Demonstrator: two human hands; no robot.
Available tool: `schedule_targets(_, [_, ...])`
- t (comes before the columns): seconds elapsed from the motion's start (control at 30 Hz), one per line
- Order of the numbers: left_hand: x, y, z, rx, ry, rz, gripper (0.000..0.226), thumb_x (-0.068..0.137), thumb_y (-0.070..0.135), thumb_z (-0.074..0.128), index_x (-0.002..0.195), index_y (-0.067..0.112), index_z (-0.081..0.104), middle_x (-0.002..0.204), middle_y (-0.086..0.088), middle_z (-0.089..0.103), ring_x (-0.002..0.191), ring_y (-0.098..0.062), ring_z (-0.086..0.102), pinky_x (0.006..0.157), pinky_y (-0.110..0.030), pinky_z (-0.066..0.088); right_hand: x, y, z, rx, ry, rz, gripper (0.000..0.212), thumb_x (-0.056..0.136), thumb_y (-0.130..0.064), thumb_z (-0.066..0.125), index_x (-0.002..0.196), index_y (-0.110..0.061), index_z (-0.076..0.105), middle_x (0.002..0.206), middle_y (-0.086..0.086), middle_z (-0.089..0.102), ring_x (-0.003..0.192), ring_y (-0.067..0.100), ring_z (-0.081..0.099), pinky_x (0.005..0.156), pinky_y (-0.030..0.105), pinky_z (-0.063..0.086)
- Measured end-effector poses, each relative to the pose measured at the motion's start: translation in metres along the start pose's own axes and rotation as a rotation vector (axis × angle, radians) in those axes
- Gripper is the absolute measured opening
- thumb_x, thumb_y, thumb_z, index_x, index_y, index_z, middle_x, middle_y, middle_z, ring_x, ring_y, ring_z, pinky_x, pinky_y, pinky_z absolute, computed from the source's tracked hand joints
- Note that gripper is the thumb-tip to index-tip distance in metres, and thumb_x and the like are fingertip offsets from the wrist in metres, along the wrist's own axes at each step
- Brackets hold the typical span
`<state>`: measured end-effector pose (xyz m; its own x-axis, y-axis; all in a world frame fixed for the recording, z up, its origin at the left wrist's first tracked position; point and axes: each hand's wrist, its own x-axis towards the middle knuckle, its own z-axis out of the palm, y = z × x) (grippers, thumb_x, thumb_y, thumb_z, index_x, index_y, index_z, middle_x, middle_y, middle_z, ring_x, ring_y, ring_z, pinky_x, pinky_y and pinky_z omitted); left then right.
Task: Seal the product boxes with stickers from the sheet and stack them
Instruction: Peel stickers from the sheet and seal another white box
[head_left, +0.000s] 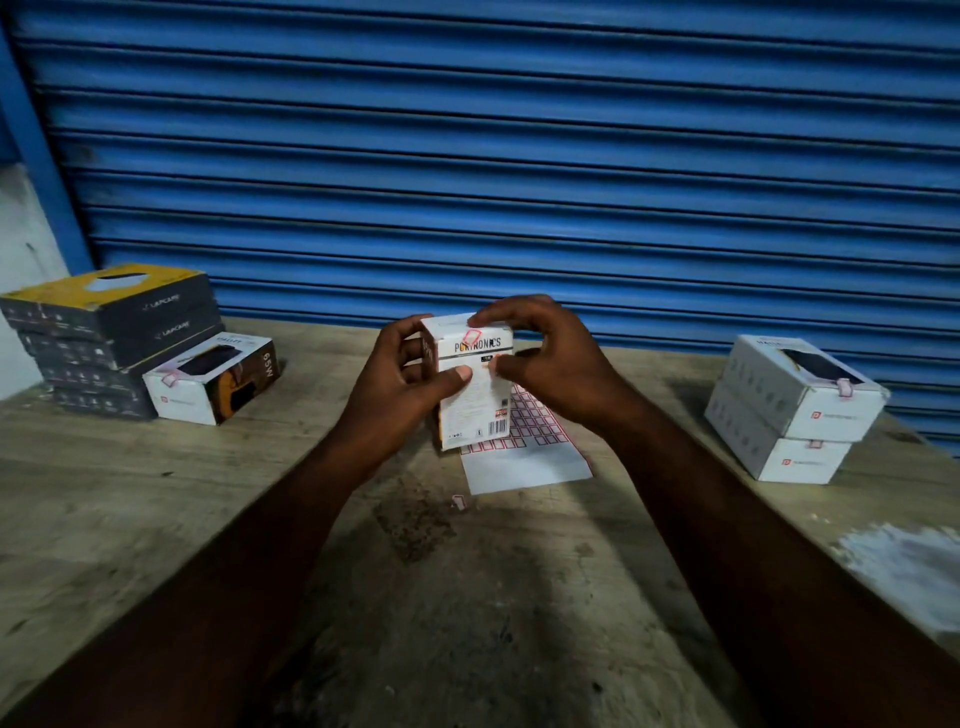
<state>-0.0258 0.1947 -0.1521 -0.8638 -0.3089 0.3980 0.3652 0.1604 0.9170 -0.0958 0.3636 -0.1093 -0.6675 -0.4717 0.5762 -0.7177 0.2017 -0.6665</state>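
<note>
With our left hand gripping the Portronics box by its side, upright over the sticker sheet in the middle of the worktop, and our right hand curled over its top, we should rub the red sticker down flat.

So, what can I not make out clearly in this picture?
Head view only.
Held box: back face, hidden by left hand and right hand.
Sticker sheet: upper part, behind the box.
Box's small print: blurred.
Scrap on table: too small to identify.
</note>
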Motion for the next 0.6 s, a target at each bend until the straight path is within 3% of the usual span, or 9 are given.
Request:
schedule_targets(0.2, [-0.0003, 0.0016, 0.0011, -0.014, 0.011, 0.011, 0.061, 0.084, -0.001, 0.073, 0.137, 0.011, 0.046, 0.119, -0.002, 0.067, 0.096, -0.006, 0.071, 0.072, -0.02, 0.057, 0.0022, -0.0072, 0.0008, -0.023, 0.029, -0.059, 0.041, 0.066, 0.0, 0.076, 0.097, -0.029, 0.073, 0.112, -0.009, 0.063, 0.113, 0.01, 0.059, 0.097, 0.043, 0.051])
schedule_targets(0.43, [0.0009, -0.0014, -0.0018, 0.073, 0.017, 0.048, 0.065, 0.079, 0.006, 0.081, 0.134, 0.016, 0.049, 0.122, -0.004, 0.067, 0.107, -0.019, 0.068, 0.091, -0.044, 0.058, 0.0028, -0.0119, -0.0048, 0.099, -0.019, -0.01, 0.023, 0.074, -0.003, 0.08, 0.093, -0.012, 0.07, 0.102, -0.001, 0.071, 0.1, 0.01, 0.066, 0.095, 0.035, 0.054])
schedule_targets(0.6, [-0.0001, -0.0027, -0.0033, 0.168, 0.016, 0.094, 0.073, 0.069, 0.025, 0.085, 0.133, 0.024, 0.049, 0.122, 0.001, 0.066, 0.109, -0.016, 0.067, 0.092, -0.046, 0.058, 0.0059, -0.0091, -0.0067, -0.054, -0.029, 0.022, 0.024, 0.077, -0.019, 0.082, 0.1, -0.018, 0.076, 0.106, -0.008, 0.071, 0.101, 0.005, 0.065, 0.096, 0.035, 0.053])
